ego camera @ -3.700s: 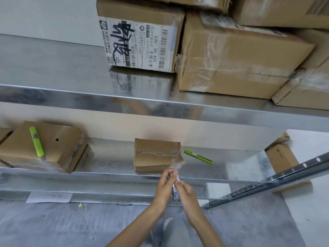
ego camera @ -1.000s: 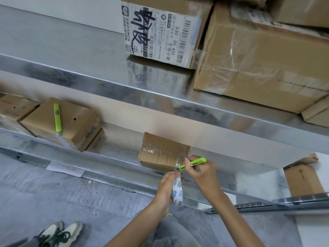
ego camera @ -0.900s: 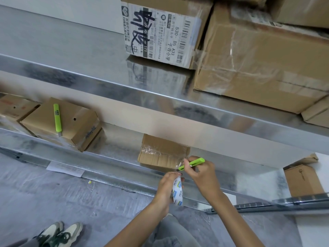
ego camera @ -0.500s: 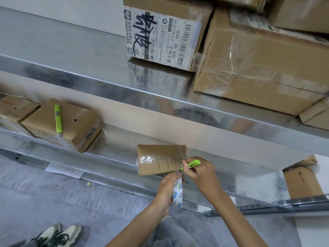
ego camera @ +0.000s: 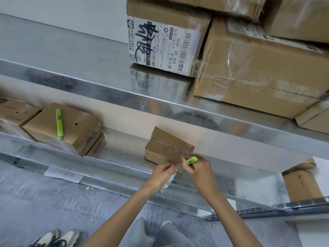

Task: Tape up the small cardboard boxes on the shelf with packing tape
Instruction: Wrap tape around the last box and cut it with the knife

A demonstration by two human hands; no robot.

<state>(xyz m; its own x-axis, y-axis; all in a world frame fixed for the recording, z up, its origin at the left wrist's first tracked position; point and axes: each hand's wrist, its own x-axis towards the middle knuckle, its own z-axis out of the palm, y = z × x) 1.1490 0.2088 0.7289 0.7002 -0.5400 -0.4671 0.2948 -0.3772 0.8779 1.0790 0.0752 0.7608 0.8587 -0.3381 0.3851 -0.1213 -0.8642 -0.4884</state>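
A small cardboard box (ego camera: 167, 147) with clear tape across it sits on the lower metal shelf (ego camera: 114, 157), near its front edge. My left hand (ego camera: 162, 173) grips a roll of packing tape (ego camera: 166, 184) just below the box's front right corner. My right hand (ego camera: 197, 168) holds a green utility knife (ego camera: 190, 160) with its tip at the tape strip between roll and box. The strip itself is hard to make out.
Two more small boxes (ego camera: 62, 127) stand at the shelf's left, one with a second green knife (ego camera: 59, 123) on top. Large boxes (ego camera: 249, 68) fill the upper shelf. A brown box (ego camera: 300, 184) sits lower right. Someone's shoes (ego camera: 55, 237) are on the floor.
My right hand picked up the green knife from the shelf and brought it to the tape. The small box was tipped up, then set back flat. Both hands have drawn closer together.
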